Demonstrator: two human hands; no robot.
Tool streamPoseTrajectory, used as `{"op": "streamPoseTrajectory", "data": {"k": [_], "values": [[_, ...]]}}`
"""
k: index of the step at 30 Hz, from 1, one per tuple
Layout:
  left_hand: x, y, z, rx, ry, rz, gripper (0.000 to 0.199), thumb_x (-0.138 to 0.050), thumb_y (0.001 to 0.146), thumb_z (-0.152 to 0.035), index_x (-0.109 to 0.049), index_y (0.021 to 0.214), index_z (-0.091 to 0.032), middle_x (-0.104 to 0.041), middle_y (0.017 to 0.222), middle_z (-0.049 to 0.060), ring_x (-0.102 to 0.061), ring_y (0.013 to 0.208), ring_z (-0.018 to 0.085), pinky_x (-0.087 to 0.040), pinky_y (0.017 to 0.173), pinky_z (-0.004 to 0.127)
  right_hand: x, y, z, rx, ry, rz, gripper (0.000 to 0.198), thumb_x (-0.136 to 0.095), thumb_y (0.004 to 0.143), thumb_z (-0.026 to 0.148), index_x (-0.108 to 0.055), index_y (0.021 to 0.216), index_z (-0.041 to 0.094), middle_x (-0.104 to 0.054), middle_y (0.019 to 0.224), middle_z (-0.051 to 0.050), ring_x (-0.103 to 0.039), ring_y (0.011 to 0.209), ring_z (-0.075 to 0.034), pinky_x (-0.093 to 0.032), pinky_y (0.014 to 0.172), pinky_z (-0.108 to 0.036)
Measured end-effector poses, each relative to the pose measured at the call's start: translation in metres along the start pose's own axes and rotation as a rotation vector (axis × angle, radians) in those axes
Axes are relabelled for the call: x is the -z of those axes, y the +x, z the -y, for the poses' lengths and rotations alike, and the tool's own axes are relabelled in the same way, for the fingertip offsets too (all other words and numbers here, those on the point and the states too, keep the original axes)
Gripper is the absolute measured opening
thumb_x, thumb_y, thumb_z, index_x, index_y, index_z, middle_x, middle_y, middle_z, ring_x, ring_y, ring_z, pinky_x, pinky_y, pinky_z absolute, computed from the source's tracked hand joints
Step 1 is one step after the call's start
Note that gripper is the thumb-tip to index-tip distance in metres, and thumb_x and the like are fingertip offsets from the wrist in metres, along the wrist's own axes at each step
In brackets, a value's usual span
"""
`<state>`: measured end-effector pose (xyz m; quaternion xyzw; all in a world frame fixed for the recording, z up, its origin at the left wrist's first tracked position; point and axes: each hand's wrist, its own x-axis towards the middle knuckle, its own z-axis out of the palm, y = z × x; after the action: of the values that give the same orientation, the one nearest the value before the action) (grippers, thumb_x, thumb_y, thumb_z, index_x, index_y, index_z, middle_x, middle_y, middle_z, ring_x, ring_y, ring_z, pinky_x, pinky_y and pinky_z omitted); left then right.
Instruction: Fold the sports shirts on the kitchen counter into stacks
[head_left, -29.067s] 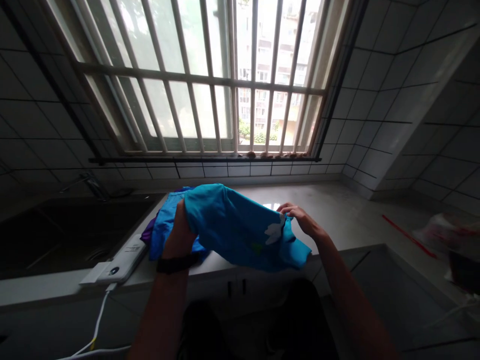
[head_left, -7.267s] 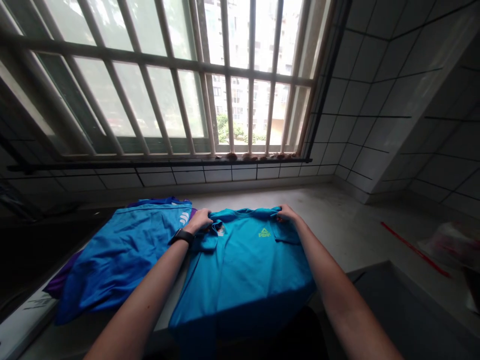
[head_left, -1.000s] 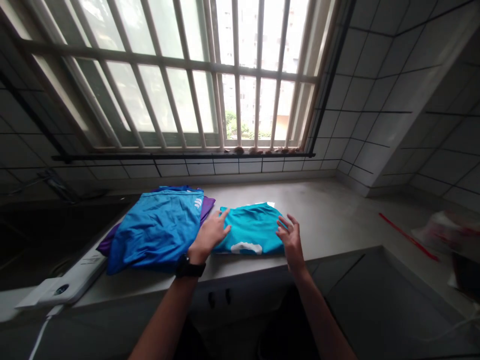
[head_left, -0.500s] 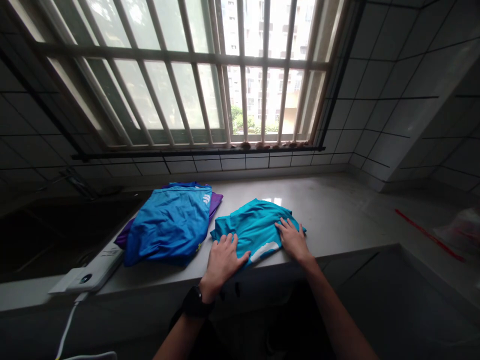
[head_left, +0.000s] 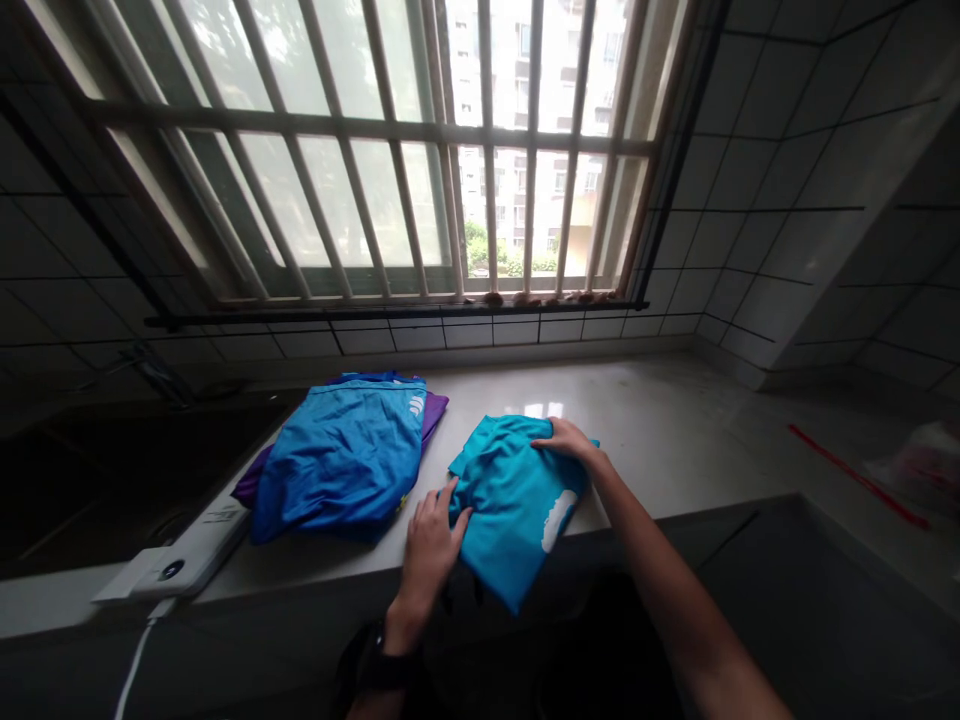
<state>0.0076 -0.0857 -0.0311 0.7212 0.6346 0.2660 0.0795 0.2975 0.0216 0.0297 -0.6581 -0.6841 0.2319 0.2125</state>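
A teal T-shirt (head_left: 506, 505), loosely folded and wrinkled with a white printed patch, lies on the counter, one corner hanging over the front edge. My left hand (head_left: 431, 540) is at its left side, cloth bunched between thumb and forefinger. At the far right edge of the shirt, my right hand (head_left: 568, 440) is closed on the fabric, its thumb toward the middle. To the left rests a pile of garments, a blue one (head_left: 341, 450) with a white logo on top and a purple one (head_left: 435, 412) showing beneath.
A white power strip (head_left: 191, 550) with a plugged-in cable sits by the dark sink (head_left: 45, 530) on the left. The counter (head_left: 660, 430) runs right to a red strip (head_left: 855, 475) and a plastic bag (head_left: 919, 460). A barred window (head_left: 442, 130) stands behind.
The teal shirt has turned, its front corner now over the counter's edge. My right hand has moved to its far edge, and my left hand has shifted slightly left and down.
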Motion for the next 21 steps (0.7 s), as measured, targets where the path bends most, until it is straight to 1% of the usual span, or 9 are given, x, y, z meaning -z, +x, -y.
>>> {"op": "streamPoseTrajectory", "data": {"k": [2,3,6,9,12,15,17,19,21], "values": [[-0.001,-0.003,0.001,-0.068,-0.154,0.016,0.051,-0.049,0.092,-0.012,-0.064,0.139,-0.025,-0.071,0.116,0.009,-0.069,0.113,0.025,-0.056,0.103,0.041,-0.008,0.003,0.011,0.052,0.053,0.063,0.034,-0.075,0.086,0.031,-0.077,0.117,0.017,-0.077,0.123,-0.014,-0.071,0.112,-0.032,-0.055,0.102,-0.042],[0.001,-0.004,0.002,-0.085,-0.218,0.013,0.054,-0.046,0.090,-0.007,-0.066,0.136,-0.028,-0.070,0.117,0.008,-0.069,0.113,0.024,-0.056,0.102,0.040,-0.012,0.002,0.016,0.096,0.086,0.061,0.028,-0.071,0.088,0.028,-0.079,0.113,0.017,-0.078,0.120,-0.012,-0.072,0.110,-0.030,-0.055,0.101,-0.042],[0.024,-0.007,0.007,-0.076,-0.335,-0.029,0.054,-0.044,0.088,-0.006,-0.072,0.127,-0.031,-0.069,0.121,0.007,-0.069,0.117,0.022,-0.056,0.105,0.038,-0.012,0.003,0.038,0.242,0.235,-0.021,0.029,-0.066,0.091,0.026,-0.078,0.116,0.019,-0.078,0.119,-0.009,-0.071,0.112,-0.028,-0.054,0.102,-0.042],[0.070,-0.001,0.012,-0.009,-0.343,-0.153,0.045,-0.047,0.092,-0.015,-0.074,0.123,-0.032,-0.067,0.125,0.007,-0.066,0.121,0.026,-0.055,0.108,0.042,0.007,0.016,0.080,0.385,0.421,-0.069,0.034,-0.067,0.091,0.030,-0.075,0.122,0.019,-0.078,0.118,-0.007,-0.071,0.110,-0.027,-0.055,0.101,-0.043],[0.128,0.018,0.015,0.044,-0.297,-0.306,0.040,-0.049,0.095,-0.022,-0.073,0.126,-0.032,-0.065,0.131,0.007,-0.061,0.127,0.029,-0.054,0.111,0.045,0.034,0.045,0.148,0.572,0.537,-0.113,0.034,-0.070,0.090,0.032,-0.075,0.120,0.017,-0.077,0.113,-0.007,-0.071,0.104,-0.028,-0.056,0.098,-0.046],[0.177,0.045,0.021,0.109,-0.217,-0.456,0.040,-0.050,0.097,-0.026,-0.070,0.131,-0.030,-0.062,0.132,0.007,-0.060,0.127,0.032,-0.051,0.112,0.047,0.048,0.079,0.229,0.667,0.479,-0.136,0.037,-0.066,0.095,0.028,-0.068,0.129,0.015,-0.073,0.121,-0.008,-0.067,0.114,-0.027,-0.053,0.105,-0.046],[0.196,0.061,0.030,0.179,-0.155,-0.505,0.043,-0.050,0.096,-0.026,-0.066,0.136,-0.027,-0.060,0.133,0.010,-0.060,0.127,0.033,-0.049,0.114,0.048,0.043,0.093,0.276,0.592,0.328,-0.236,0.047,-0.064,0.096,0.025,-0.058,0.142,0.014,-0.066,0.136,-0.012,-0.060,0.128,-0.030,-0.047,0.113,-0.050],[0.203,0.072,0.042,0.302,-0.094,-0.485,0.050,-0.054,0.096,-0.031,-0.060,0.144,-0.022,-0.055,0.138,0.015,-0.059,0.130,0.035,-0.048,0.115,0.050,0.025,0.097,0.309,0.510,0.167,-0.320,0.061,-0.062,0.097,0.021,-0.044,0.155,0.014,-0.052,0.152,-0.017,-0.050,0.141,-0.034,-0.040,0.119,-0.054],[0.200,0.076,0.056,0.428,-0.033,-0.424,0.063,-0.061,0.094,-0.040,-0.053,0.152,-0.020,-0.046,0.148,0.019,-0.055,0.135,0.040,-0.047,0.115,0.052,-0.004,0.092,0.324,0.507,0.055,-0.301,0.066,-0.059,0.099,0.020,-0.037,0.160,0.015,-0.044,0.159,-0.018,-0.045,0.147,-0.035,-0.038,0.121,-0.054]]}}
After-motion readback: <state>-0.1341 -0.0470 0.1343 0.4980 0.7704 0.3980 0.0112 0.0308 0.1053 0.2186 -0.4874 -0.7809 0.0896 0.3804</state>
